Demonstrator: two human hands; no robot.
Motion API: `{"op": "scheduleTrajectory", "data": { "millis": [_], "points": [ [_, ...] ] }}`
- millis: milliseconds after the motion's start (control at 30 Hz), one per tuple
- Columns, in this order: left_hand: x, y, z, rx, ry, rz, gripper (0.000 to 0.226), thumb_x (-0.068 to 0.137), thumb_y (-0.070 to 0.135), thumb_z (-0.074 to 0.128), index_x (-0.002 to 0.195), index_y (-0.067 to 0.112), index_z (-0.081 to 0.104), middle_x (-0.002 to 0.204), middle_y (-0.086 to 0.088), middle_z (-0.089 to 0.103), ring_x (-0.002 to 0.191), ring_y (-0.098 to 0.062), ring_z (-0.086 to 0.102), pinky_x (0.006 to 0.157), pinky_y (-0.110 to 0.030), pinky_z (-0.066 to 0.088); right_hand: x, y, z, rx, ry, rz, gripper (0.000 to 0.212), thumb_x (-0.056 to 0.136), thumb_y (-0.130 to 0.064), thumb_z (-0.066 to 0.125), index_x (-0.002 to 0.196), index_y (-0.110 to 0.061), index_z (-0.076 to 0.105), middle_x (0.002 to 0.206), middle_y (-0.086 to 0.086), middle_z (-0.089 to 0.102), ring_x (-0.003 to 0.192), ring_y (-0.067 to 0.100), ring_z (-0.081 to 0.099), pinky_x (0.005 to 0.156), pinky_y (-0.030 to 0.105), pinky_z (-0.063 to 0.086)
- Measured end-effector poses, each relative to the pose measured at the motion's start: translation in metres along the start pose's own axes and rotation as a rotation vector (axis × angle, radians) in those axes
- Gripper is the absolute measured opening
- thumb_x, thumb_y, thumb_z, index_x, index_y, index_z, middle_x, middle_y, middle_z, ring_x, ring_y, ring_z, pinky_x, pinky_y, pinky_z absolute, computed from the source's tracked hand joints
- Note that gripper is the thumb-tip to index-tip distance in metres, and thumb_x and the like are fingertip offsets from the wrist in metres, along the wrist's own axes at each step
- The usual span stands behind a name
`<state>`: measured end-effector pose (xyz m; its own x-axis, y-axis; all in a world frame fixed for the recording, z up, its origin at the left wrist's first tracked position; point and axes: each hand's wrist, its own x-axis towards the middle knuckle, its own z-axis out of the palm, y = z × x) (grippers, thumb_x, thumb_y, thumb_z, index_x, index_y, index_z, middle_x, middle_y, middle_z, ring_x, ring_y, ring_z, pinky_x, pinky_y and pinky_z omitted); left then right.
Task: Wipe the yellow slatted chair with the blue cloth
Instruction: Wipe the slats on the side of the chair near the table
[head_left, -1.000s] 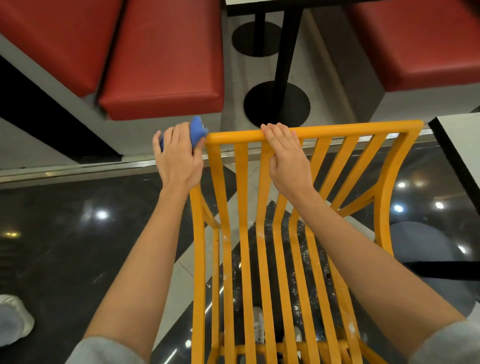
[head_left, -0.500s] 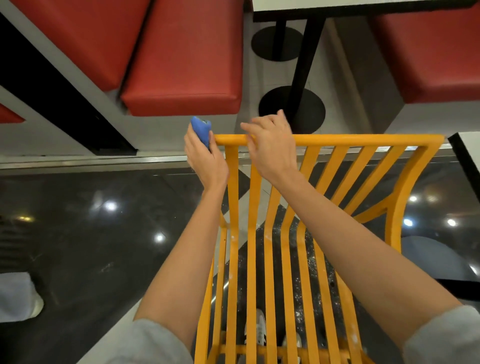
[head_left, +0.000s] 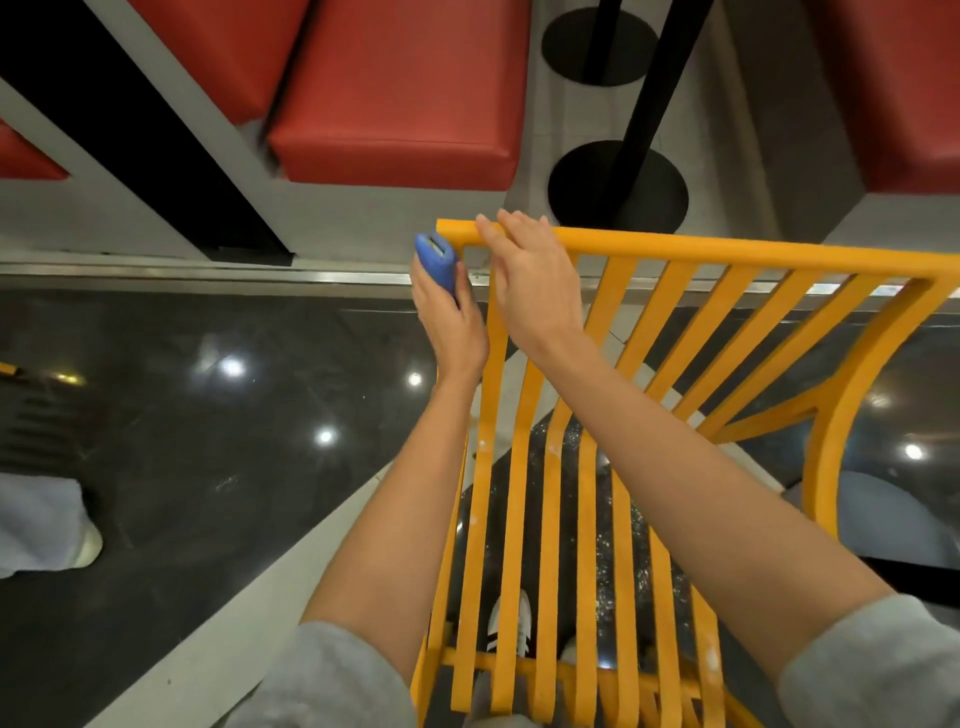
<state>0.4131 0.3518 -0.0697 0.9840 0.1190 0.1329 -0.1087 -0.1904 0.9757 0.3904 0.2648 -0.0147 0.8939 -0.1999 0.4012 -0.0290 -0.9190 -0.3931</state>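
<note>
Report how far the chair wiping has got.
Done: nothing visibly finished; white specks remain on the yellow slatted chair. In hand: the left hand holds the bunched blue cloth at the top rail's left corner, while the right hand steadies the rail. Left: the slats and lower frame.

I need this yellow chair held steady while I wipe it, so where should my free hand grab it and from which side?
Grip the yellow chair by its top rail, coming down from above. It is a straight bar along the upper edge, open underneath between the slats, so fingers can wrap it. The right hand rests there now, beside the left hand holding the blue cloth at the corner.
</note>
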Motion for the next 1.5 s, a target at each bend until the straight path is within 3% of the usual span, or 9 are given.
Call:
{"op": "scheduleTrajectory", "data": {
  "millis": [167,300,500,667,800,1000,1167,1367,1500],
  "points": [
    [-0.042,-0.042,-0.033,0.13,-0.153,-0.148,0.033,0.103,0.022,0.046,0.131,0.004,0.044,0.116,-0.01,0.053,0.104,-0.018,0.055,0.094,-0.042,0.049,-0.002,0.003,-0.004,0.024,-0.007,-0.021,0.045,0.094,0.001,0.052,0.137,-0.012,0.055,0.137,0.014,0.058,0.131,0.032,0.05,0.117,0.044,0.031],
    [-0.004,-0.015,-0.024,-0.032,-0.205,-0.059,0.033,0.103,0.022,0.046,0.135,0.016,0.038,0.127,-0.006,0.052,0.115,-0.012,0.054,0.094,-0.02,0.044,0.0,0.003,-0.007,0.029,-0.035,-0.006,0.05,0.094,0.003,0.046,0.14,-0.014,0.052,0.141,0.011,0.055,0.134,0.029,0.046,0.12,0.039,0.026],
    [-0.092,-0.076,-0.057,0.321,-0.166,-0.153,0.037,0.101,0.022,0.05,0.134,0.006,0.043,0.115,-0.004,0.051,0.102,-0.016,0.054,0.092,-0.043,0.051,-0.006,0.004,-0.003,-0.053,-0.016,-0.066,0.052,0.093,0.001,0.046,0.143,-0.014,0.047,0.143,0.01,0.052,0.136,0.028,0.043,0.12,0.041,0.021],
    [-0.064,-0.071,-0.057,0.22,-0.241,-0.173,0.032,0.102,0.019,0.049,0.125,-0.002,0.046,0.113,-0.016,0.051,0.104,-0.03,0.054,0.093,-0.048,0.049,-0.053,-0.022,0.006,-0.113,-0.027,0.012,0.054,0.091,-0.007,0.046,0.144,-0.016,0.044,0.154,0.008,0.04,0.146,0.025,0.03,0.122,0.045,0.008],
    [-0.102,-0.089,-0.071,0.211,-0.238,-0.147,0.029,0.102,0.023,0.048,0.125,0.005,0.048,0.112,-0.007,0.051,0.101,-0.023,0.054,0.09,-0.042,0.05,-0.11,-0.046,0.023,0.378,-0.213,0.461,0.028,0.098,-0.021,0.053,0.122,-0.015,0.066,0.112,0.003,0.072,0.104,0.019,0.066,0.094,0.031,0.049],
    [-0.151,-0.092,-0.109,0.163,-0.283,-0.296,0.023,0.103,0.02,0.046,0.126,0.018,0.046,0.11,-0.003,0.055,0.096,-0.006,0.057,0.083,-0.019,0.047,-0.148,-0.042,0.055,0.589,-0.586,0.948,0.031,0.099,-0.032,0.053,0.096,-0.008,0.072,0.09,0.015,0.071,0.088,0.033,0.07,0.085,0.05,0.057],
    [-0.107,-0.069,-0.088,0.008,-0.31,-0.401,0.019,0.104,0.02,0.044,0.123,0.025,0.041,0.106,-0.002,0.058,0.088,-0.005,0.061,0.072,-0.01,0.05,-0.17,-0.05,0.075,0.755,-0.533,1.002,0.04,0.1,-0.039,0.049,0.095,-0.007,0.072,0.092,0.016,0.073,0.09,0.03,0.071,0.082,0.055,0.057],
    [-0.208,-0.084,-0.152,0.095,-0.364,-0.472,0.036,0.104,0.025,0.041,0.132,0.045,0.03,0.118,0.023,0.055,0.109,0.012,0.056,0.089,-0.012,0.046,-0.163,-0.052,0.064,0.862,-0.585,1.09,0.047,0.102,-0.043,0.044,0.102,-0.004,0.071,0.101,0.016,0.072,0.097,0.026,0.07,0.084,0.041,0.06],
    [-0.188,-0.097,-0.141,0.166,-0.356,-0.459,0.025,0.103,0.027,0.046,0.128,0.025,0.045,0.12,0.0,0.059,0.11,-0.01,0.06,0.098,-0.042,0.051,-0.163,-0.053,0.068,0.81,-0.541,1.078,0.059,0.1,-0.048,0.044,0.101,0.006,0.069,0.102,0.022,0.071,0.096,0.033,0.069,0.09,0.049,0.055]
  ]
}}
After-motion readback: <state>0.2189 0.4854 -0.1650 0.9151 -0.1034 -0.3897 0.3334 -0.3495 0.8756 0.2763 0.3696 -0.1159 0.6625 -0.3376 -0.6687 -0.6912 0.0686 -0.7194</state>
